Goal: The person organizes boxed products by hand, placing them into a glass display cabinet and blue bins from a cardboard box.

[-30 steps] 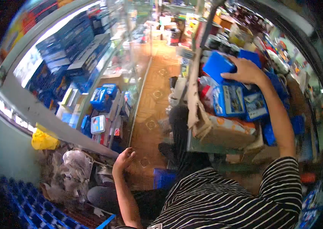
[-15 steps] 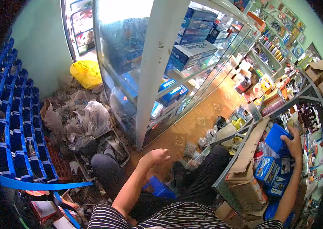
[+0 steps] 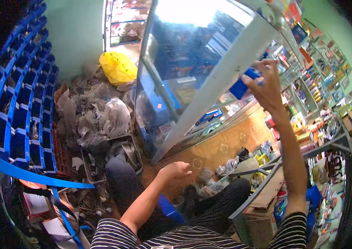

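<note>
My right hand [image 3: 266, 85] is raised in front of the glass cabinet [image 3: 221, 74], its fingers gripping a small blue box [image 3: 241, 86]. The box is near the cabinet's pale corner post. My left hand [image 3: 177, 170] hovers above my lap with its fingers curled; anything inside them is too small to make out. Below it, a blue plastic piece [image 3: 170, 210] lies between my legs.
Blue bins [image 3: 20, 108] line the left wall. Plastic bags and a yellow bag [image 3: 118, 68] are heaped beside a crate [image 3: 138, 162]. At the right stand a metal frame [image 3: 251, 203] and a cardboard box [image 3: 267, 193] near blue packages.
My right hand has moved up and left with the blue box, from above the packages at the right to the cabinet. My left hand has barely moved. The view has shifted.
</note>
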Motion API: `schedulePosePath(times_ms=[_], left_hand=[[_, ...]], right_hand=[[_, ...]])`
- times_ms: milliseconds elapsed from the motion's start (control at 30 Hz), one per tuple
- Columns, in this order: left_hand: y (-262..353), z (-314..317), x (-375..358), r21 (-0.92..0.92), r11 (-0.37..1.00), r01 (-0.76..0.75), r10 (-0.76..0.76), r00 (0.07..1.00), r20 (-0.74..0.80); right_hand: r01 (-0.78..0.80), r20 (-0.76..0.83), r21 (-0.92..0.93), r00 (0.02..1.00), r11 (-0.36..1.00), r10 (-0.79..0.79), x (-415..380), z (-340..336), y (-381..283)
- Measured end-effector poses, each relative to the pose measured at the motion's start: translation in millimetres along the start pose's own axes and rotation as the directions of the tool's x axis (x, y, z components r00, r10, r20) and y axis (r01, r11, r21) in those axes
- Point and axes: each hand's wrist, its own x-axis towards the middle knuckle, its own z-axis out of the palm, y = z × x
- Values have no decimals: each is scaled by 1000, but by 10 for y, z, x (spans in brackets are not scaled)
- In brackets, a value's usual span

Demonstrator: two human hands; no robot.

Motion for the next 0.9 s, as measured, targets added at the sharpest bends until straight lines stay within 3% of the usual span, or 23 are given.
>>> schedulePosePath(times_ms=[33,67,167,200,267,300,367,433,500,567,667,800,867,900], left_hand=[[11,-21,-38,-4,1000,-9,8,1000,-20],[-3,-41,-72,-7,1000,-16,15,999,-37],[-75,-39,-26,-56,997,60,-49,985,167],[-53,-72,-49,-74,996,56,-45,990,135],[33,-156,-136,-107,993,46,-38,996,78],[36,-151,-152,-114,993,10,-8,1000,15],[41,-136,-193,-116,991,-62,50,993,-108],[80,-158,-257,-135,990,-28,10,991,-134],[144,-158,-311,-139,990,-3,-18,989,-144],[196,-204,-332,-112,994,11,-26,990,-137],[-118,35,-128,-85,996,-20,21,1000,4],[19,-96,-135,-99,995,3,-5,1000,-13],[16,-160,-115,-81,996,38,-35,999,31],[21,-182,-125,-80,995,51,-50,999,14]], right_hand=[[54,-35,-37,998,998,-56,112,216,-28],[62,-76,56,995,997,-58,221,370,-166],[57,-194,221,981,974,-13,495,813,-454],[54,-233,258,972,965,8,578,961,-513],[-67,-273,399,943,914,188,712,1170,-824],[-139,-263,224,944,965,197,780,1270,-881],[-57,-306,163,946,985,106,847,1445,-993],[-16,-336,152,940,988,67,918,1590,-1027],[136,-327,-127,929,983,-171,931,1685,-978],[182,-278,-254,927,950,-252,919,1729,-915],[148,-253,-256,944,955,-214,916,1701,-997],[251,-147,-258,944,933,-294,840,1466,-790],[201,-173,-12,964,979,-200,710,1137,-673],[304,-141,-19,942,952,-304,633,799,-587]])
